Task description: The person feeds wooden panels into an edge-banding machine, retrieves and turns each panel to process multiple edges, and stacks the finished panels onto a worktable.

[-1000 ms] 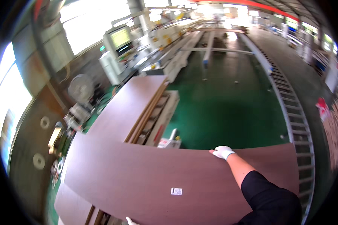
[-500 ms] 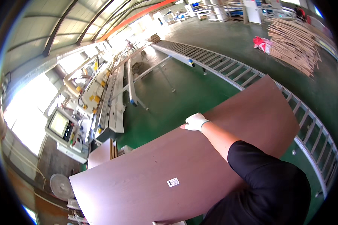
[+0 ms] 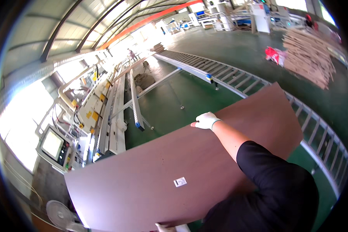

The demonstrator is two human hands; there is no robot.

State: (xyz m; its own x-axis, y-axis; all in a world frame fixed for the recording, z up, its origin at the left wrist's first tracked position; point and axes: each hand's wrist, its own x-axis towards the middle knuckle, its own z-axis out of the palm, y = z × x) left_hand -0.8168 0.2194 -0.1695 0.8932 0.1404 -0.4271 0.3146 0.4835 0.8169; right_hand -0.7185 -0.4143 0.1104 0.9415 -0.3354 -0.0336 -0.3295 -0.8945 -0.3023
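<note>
A large brown-purple board [image 3: 143, 185], flat and rectangular, stretches across the lower view, tilted on its long side. A small white label [image 3: 179, 181] sits on its face. My right hand [image 3: 205, 121], in a white glove with bare fingertips, is closed over the board's far upper edge. At the near lower edge, my left hand [image 3: 164, 227] shows only in part, gloved fingers curled against the board; the rest is cut off by the picture's rim. My right arm in a black sleeve reaches across the board.
A roller conveyor [image 3: 317, 133] curves along the right and away. Left stand a long machine [image 3: 89, 110] and its control screen [image 3: 52, 145]. A metal support rail [image 3: 136, 106] juts out ahead. A round fan [image 3: 59, 213] is lower left; stacked wood strips [image 3: 311, 58] lie far right.
The board has shifted slightly left in view and now covers the smaller panels beside the machine. More of my left hand shows at the lower edge. My right hand keeps its hold.
</note>
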